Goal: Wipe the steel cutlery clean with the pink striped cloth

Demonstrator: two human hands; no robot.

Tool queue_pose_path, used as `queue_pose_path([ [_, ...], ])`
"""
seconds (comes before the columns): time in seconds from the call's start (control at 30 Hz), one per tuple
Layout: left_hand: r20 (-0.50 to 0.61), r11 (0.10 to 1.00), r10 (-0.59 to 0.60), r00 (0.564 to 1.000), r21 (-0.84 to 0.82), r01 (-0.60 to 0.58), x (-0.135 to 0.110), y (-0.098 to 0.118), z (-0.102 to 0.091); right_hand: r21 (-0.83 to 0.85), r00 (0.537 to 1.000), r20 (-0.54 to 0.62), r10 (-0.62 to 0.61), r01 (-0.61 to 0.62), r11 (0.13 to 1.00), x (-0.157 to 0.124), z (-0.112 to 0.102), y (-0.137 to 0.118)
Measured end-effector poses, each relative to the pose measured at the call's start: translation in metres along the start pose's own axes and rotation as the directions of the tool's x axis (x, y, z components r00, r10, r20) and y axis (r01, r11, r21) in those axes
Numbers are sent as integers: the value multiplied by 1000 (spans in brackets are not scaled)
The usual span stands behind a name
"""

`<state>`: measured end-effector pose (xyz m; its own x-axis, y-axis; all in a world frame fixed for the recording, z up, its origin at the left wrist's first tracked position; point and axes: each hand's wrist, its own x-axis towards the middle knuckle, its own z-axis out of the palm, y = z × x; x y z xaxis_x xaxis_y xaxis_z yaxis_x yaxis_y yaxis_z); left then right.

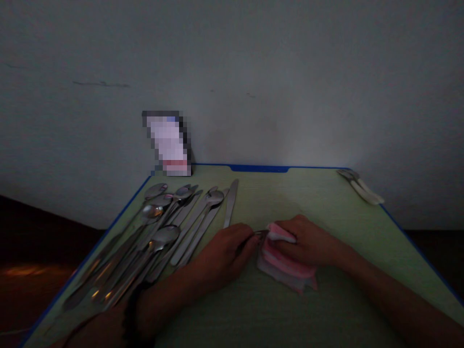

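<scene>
My left hand [232, 249] is closed around a slim metal piece of cutlery [258, 233], of which only a short stretch shows between my hands. Whether it is a fork or another utensil I cannot tell. My right hand [302, 241] grips a pink and white cloth [286, 263], pinched against the far end of that metal piece. The cloth's lower folds hang down to the tabletop. Just beyond my left hand lies a table knife [231, 203], its near end hidden behind the fingers.
Several spoons [165, 236] and knives lie in an overlapping pile on the left of the pale green table [319, 193]. White-handled cutlery [362, 188], apparently forks, rests at the far right corner. A blurred-out phone-like object [168, 142] leans on the wall [275, 72].
</scene>
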<state>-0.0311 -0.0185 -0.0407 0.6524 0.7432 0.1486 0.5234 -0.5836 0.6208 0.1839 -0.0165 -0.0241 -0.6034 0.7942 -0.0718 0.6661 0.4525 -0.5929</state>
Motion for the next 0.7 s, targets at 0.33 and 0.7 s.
queue_pose_path([
  [0.33,123,991,117,986,46,-123,-3,2,-3,-67,999,28,26,-24,997,0,9,-20],
  [0.7,-53,947,231,972,241,-212,-1,-1,-6,-67,990,133,57,-48,997,-8,-7,-23],
])
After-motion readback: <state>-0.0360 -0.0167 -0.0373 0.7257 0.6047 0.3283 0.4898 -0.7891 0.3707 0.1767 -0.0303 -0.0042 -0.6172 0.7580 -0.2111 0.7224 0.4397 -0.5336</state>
